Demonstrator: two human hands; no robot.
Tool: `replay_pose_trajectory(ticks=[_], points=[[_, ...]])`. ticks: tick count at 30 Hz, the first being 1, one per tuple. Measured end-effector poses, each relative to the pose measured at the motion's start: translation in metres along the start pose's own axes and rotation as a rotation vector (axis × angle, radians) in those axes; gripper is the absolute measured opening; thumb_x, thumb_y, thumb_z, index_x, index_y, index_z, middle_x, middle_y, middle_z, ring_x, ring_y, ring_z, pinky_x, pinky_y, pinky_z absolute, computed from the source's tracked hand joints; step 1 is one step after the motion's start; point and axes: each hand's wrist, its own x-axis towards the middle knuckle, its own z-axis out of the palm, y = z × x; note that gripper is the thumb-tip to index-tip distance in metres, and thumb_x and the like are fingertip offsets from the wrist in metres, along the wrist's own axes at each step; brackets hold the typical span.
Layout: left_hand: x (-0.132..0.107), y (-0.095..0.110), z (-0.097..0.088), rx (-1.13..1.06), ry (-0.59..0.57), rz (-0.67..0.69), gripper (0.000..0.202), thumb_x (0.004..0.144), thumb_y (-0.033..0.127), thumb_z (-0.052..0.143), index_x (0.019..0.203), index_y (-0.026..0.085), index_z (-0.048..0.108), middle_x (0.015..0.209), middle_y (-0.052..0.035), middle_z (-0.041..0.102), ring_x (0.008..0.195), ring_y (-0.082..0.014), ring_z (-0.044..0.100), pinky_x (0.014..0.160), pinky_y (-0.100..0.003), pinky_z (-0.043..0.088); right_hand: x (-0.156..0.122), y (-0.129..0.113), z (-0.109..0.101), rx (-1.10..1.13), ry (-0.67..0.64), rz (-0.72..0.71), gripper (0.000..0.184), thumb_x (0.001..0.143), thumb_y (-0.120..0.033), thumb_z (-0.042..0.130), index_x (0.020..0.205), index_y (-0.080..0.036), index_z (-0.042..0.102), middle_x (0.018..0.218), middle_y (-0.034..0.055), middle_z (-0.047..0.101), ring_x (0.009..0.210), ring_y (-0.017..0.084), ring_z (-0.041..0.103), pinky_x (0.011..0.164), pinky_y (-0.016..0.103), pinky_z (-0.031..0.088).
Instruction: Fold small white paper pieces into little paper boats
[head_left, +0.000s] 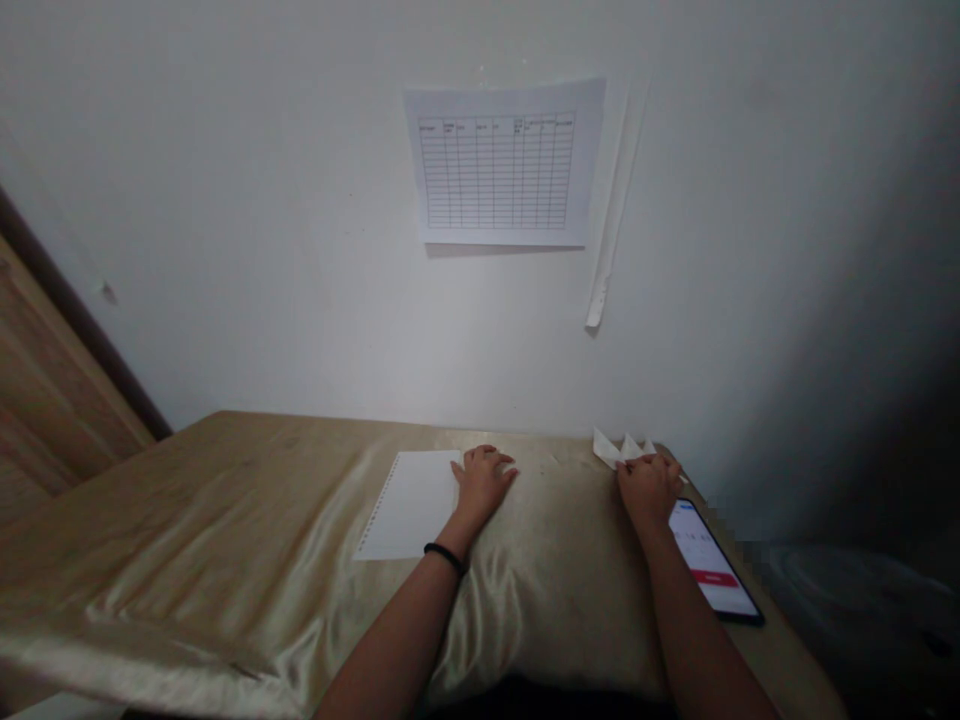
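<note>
My left hand lies flat on the satin cloth, fingers spread, its fingertips at the right edge of a white perforated sheet of paper. A black band circles that wrist. Over at the far right, my right hand rests with curled fingers on a folded white paper piece with pointed tips. The fingers cover the piece's near edge.
A lit phone lies by my right forearm near the table's right edge. A printed grid sheet and a thin white strip hang on the wall behind. A wooden panel stands at left.
</note>
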Motion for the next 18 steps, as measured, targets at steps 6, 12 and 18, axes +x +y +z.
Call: replay_pose_trajectory(ticks=[6,12,18], points=[[-0.005,-0.003,-0.009,0.244,0.020,-0.080,0.029,0.092,0.037,0.057,0.115,0.027,0.071,0.136,-0.0135,0.056,0.133,-0.0380,0.039,0.108,-0.079,0.013,-0.001,0.003,0.004,0.090,0.104,-0.056,0.033,0.084,-0.035,0.055,0.087,-0.013,0.078,0.106,0.0272,0.063,0.115,0.045,0.042,0.087,0.058,0.038],[-0.006,-0.007,-0.018,0.366,-0.001,-0.248,0.036,0.094,0.039,0.052,0.121,0.020,0.066,0.137,-0.0194,0.056,0.133,-0.0492,0.039,0.103,-0.079,0.020,0.000,0.001,0.005,0.078,0.129,-0.050,0.037,0.086,-0.037,0.054,0.101,-0.011,0.077,0.113,0.0247,0.059,0.115,0.041,0.040,0.090,0.055,0.038],[-0.002,-0.012,-0.018,0.357,-0.010,-0.237,0.035,0.100,0.028,0.037,0.120,0.018,0.064,0.130,-0.0187,0.059,0.123,-0.0385,0.051,0.099,-0.061,0.038,0.000,-0.010,0.012,0.161,0.132,-0.207,0.031,0.090,-0.031,0.051,0.097,-0.015,0.077,0.107,0.0168,0.061,0.113,0.034,0.043,0.098,0.050,0.037]])
